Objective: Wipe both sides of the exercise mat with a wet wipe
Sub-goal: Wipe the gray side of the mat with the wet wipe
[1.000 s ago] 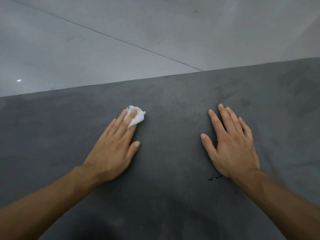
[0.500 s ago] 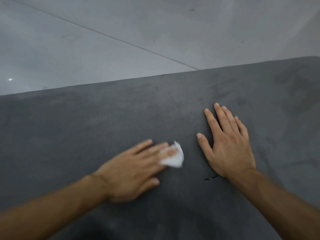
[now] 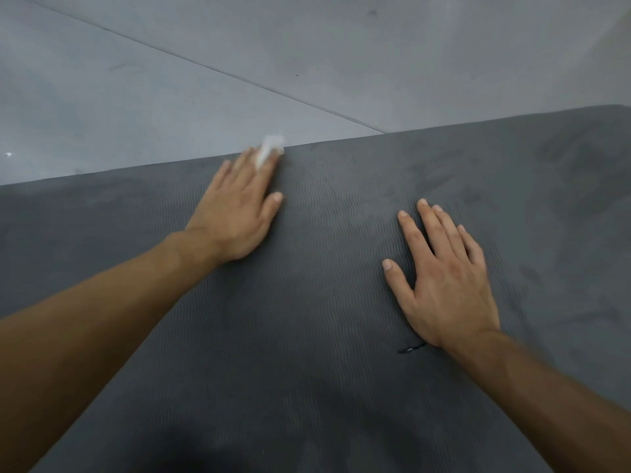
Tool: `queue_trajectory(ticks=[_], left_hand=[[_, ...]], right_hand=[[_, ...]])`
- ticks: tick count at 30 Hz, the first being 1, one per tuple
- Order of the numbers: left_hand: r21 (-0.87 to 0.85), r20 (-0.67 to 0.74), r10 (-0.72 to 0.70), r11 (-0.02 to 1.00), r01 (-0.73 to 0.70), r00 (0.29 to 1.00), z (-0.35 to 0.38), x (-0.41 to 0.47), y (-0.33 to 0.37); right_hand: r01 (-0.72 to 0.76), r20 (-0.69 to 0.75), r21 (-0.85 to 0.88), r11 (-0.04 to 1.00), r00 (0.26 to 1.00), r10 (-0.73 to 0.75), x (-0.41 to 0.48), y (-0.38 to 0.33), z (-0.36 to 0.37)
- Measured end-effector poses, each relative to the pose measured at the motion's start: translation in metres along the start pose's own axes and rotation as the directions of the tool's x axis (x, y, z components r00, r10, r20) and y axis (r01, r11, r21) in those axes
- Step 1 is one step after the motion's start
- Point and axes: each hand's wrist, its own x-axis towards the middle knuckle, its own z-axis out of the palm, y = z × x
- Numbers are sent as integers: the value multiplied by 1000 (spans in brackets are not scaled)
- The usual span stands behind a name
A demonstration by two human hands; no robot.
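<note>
Head view. Dark grey exercise mat (image 3: 324, 336) fills the lower two thirds of the frame; fine wavy ribbing runs across its surface. Its far edge slants from the left side up toward the upper right. Beyond that edge lies a pale grey tiled floor (image 3: 136, 97), with one grout line crossing diagonally from the upper left to the mat edge right of centre.

Left hand (image 3: 239, 213), centre-left of the frame, lies palm down on the mat with fingers extended and close together, thumb out to the side. Its fingertips press a crumpled white wet wipe (image 3: 271, 148) against the mat at the far edge; the wipe pokes out past the fingertips and partly overlaps the floor in the picture. This area is motion-blurred, so the exact finger placement on the wipe is unclear.

Right hand (image 3: 444, 278), centre-right, rests flat on the mat, fingers straight and slightly spread, holding nothing. It sits well apart from the left hand.

Small dark mark (image 3: 411, 349) on the mat just beside the right wrist. Darker smudged patches appear on the mat at right.
</note>
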Motion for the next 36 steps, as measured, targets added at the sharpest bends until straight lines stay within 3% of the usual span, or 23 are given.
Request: queue_trajectory(ticks=[2,6,10,12,14,19,26,32,36], left_hand=[[3,43,222,975,-222,974,4,-17,33],[31,218,523,840,-542,824,17,-78,82],[159,285,687,653,-740,668,25,-138,78],[186,305,717,601,-777,627,24,-147,70],[158,285,693,648,-745,663,23,-135,65],[142,218,505,830,-539,835,14,-62,52],[99,146,295,945,-311,944,-5,36,39],[67,120,156,984,-164,981,-5,60,41],[11,118,283,958,-286,952,1,19,57]], right_hand=[[-3,3,-1,1000,1000,3,0,0,0],[-2,-1,1,1000,1000,2,0,-1,-1],[0,-1,-4,1000,1000,0,0,-1,-2],[3,2,-3,1000,1000,-3,0,-1,-2],[6,7,-7,1000,1000,-6,0,-1,-2],[-2,9,-3,1000,1000,2,0,-1,-1],[-6,20,-4,1000,1000,6,0,-1,-2],[-5,11,-2,1000,1000,5,1,-1,-2],[-5,0,4,1000,1000,5,1,-1,-1]])
